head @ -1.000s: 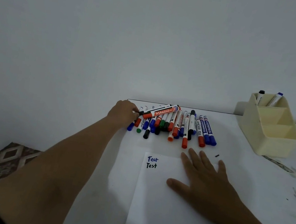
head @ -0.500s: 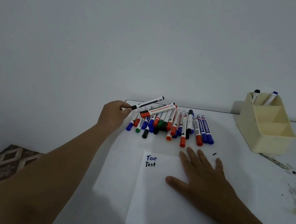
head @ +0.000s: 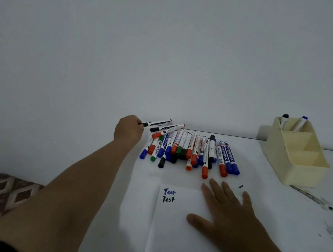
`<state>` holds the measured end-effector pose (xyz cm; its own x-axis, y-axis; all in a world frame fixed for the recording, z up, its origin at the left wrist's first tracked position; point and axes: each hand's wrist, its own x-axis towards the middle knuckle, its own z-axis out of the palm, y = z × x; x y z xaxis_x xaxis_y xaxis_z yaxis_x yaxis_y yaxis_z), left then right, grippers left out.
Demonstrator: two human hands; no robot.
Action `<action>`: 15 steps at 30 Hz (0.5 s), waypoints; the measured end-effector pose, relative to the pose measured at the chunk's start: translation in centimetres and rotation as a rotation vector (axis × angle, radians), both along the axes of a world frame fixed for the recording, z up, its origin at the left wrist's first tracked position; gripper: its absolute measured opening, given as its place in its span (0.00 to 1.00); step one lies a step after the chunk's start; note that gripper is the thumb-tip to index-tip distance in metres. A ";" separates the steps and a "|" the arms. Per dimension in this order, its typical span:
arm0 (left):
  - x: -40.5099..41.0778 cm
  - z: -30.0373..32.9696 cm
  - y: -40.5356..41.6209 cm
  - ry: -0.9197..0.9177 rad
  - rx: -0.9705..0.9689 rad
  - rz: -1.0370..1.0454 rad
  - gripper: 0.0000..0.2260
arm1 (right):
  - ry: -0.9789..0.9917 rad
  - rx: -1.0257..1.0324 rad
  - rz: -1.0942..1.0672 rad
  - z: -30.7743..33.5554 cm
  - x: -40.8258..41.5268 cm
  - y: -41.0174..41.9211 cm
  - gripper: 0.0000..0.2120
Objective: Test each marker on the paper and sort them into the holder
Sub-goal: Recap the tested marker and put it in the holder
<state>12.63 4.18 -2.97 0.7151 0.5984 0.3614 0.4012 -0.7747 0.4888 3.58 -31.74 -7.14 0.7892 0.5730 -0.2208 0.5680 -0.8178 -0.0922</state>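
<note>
In the head view, a black marker (head: pixel 157 122) is pinched at its cap end by the left hand (head: pixel 128 130). The fingers are curled around it, and the rest of the marker sticks out to the right of the hand, lifted above the pile of markers (head: pixel 192 151). A red marker (head: pixel 168 131) lies slanted across the top of the pile, just under the held one. It could be bumped and rolled away if the held marker is swung low.

The right hand (head: pixel 228 212) is laid flat on the paper (head: pixel 171 234), with its fingers straight and spread. The paper is held still by it. The word "Test" (head: pixel 169 195) is written twice, just left of this hand. If the hand is lifted, the paper may slide when the next word is written.

The grip on the black marker is only at one small end. The marker could be dropped, or its cap could be pulled off too soon.

The cream holder (head: pixel 298 165) stands well to the right of the right hand. Two markers (head: pixel 291 123) are already stood in its far compartment. The holder could be tipped if a marker is pushed in hard.

A tiny black bit (head: pixel 240 186) lies just past the right fingertips.
</note>
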 end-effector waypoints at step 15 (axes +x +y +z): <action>2.7 -2.7 1.8 0.090 0.002 -0.096 0.10 | 0.056 -0.018 0.032 0.2 0.4 0.0 0.56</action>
<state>15.36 5.94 -5.71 0.7987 0.5250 0.2941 0.3675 -0.8125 0.4524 4.00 -31.70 -6.91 0.7563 0.5938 -0.2746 0.5886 -0.8008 -0.1105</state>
